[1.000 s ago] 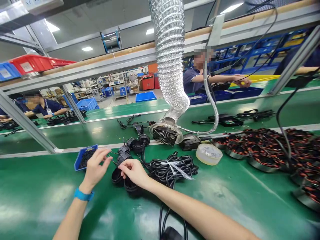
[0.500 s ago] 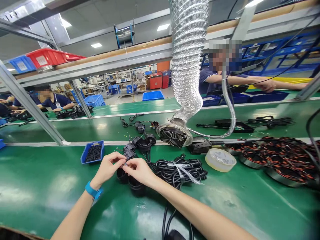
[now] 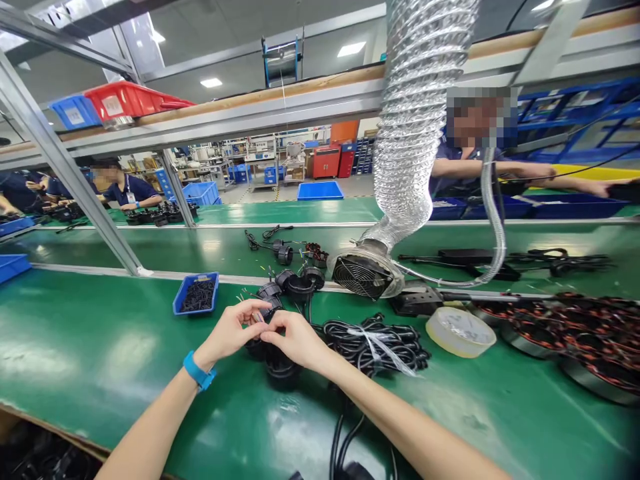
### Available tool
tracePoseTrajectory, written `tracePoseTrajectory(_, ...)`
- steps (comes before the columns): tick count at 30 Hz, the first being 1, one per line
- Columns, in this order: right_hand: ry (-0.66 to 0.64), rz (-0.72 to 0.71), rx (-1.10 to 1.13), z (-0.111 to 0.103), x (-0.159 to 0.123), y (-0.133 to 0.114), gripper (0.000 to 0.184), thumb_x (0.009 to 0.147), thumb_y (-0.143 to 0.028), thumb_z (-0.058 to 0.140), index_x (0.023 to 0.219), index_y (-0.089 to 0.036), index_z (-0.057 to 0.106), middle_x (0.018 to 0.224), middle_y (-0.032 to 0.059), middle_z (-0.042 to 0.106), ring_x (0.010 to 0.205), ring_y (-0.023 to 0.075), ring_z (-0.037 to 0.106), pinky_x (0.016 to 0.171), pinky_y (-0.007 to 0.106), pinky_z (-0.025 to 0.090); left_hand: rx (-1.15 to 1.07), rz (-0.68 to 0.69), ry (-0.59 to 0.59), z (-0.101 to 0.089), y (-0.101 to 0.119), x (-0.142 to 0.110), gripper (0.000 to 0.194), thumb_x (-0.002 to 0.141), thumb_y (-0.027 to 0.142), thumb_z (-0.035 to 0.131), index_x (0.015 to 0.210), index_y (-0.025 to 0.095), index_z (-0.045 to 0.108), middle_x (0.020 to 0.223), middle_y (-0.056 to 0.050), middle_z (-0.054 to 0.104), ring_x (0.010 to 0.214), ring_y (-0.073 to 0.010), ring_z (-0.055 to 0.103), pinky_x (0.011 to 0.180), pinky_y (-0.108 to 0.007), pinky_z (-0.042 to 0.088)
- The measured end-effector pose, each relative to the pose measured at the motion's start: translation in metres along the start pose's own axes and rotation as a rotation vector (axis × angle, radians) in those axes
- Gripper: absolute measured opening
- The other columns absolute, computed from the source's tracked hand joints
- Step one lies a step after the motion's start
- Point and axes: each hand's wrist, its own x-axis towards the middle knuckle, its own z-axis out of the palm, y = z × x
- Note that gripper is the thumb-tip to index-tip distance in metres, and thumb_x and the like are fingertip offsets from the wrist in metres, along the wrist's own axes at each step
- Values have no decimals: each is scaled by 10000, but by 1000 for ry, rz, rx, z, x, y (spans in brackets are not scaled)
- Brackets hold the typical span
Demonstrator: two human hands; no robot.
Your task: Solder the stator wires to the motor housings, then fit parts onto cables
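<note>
Both hands meet over a cluster of black round plastic housings [image 3: 281, 368], with thin wire ends standing up from several of them. My left hand [image 3: 233, 332] is closed in a pinch on thin wires [image 3: 257, 318], which show between the fingers. Touching it at the fingertips, my right hand [image 3: 299, 339] is also pinched at the same wires; its fingers partly hide them. Right of the hands lies a coiled black cable bundle [image 3: 345, 341] tied with clear plastic. A blue tray [image 3: 178, 309] of small black pieces stands to the left.
A fan [image 3: 363, 275] on a silver duct [image 3: 417, 113] hangs behind the hands. A tape roll [image 3: 460, 332] and copper-wound stators [image 3: 590, 353] lie to the right. A slanted metal post [image 3: 95, 193] rises at left. Co-workers [image 3: 463, 167] sit across the bench [image 3: 90, 360].
The view has turned a little left, so the scene sits farther right. My hands stay pinched together over the housings, and the wires between the fingers show more clearly. The co-worker's arms have shifted.
</note>
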Motion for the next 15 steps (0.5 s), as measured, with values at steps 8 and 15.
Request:
tracePoseTrajectory(8,235,-30,-331,-14,4,2,189,902,-281,639,757,-180,704,847,45,678,762,173,624,695,277,403,776,-4,663,-85,-42,5,312,903,406,514,945,169,712,921,-84,701,814,-203,623,791,-319,488)
tracePoseTrajectory(15,124,-31,-709,-24,-6,-18,333,860,-425,690,711,-129,719,761,135,698,735,236,665,670,311,435,1188,-262,381,-123,-82,7,416,868,442,458,952,145,737,992,-178,710,877,-320,650,704,-376,499)
